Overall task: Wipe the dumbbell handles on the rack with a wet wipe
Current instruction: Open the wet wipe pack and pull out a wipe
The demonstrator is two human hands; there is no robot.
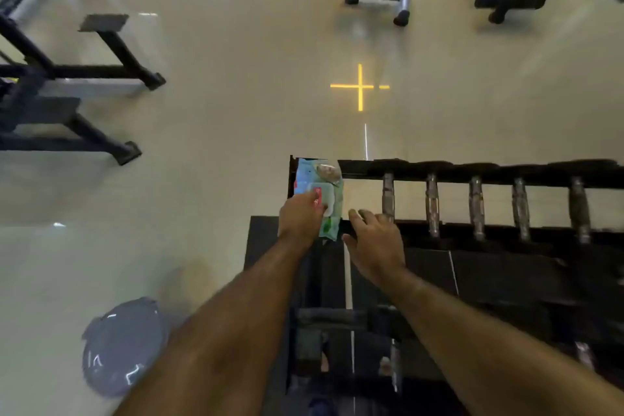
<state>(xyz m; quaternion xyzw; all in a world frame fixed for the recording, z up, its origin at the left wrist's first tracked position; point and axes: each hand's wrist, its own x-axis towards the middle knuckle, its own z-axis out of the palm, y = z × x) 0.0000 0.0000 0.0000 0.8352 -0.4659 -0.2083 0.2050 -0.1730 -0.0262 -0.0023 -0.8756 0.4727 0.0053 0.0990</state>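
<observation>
Dumbbell handles [432, 204] blurred; rack [506, 236] cut off right.

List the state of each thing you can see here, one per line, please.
Wipes pack: lying on the rack's left end, lid appears shut, no wipe pulled out.
Left hand: on the pack, fingers curled over its lid.
Right hand: open, empty, beside the pack.
Dumbbell handles: in a row on the rack, untouched.
Rack: standing, loaded with dumbbells.
Grey bin: on the floor at left; contents unclear.
</observation>
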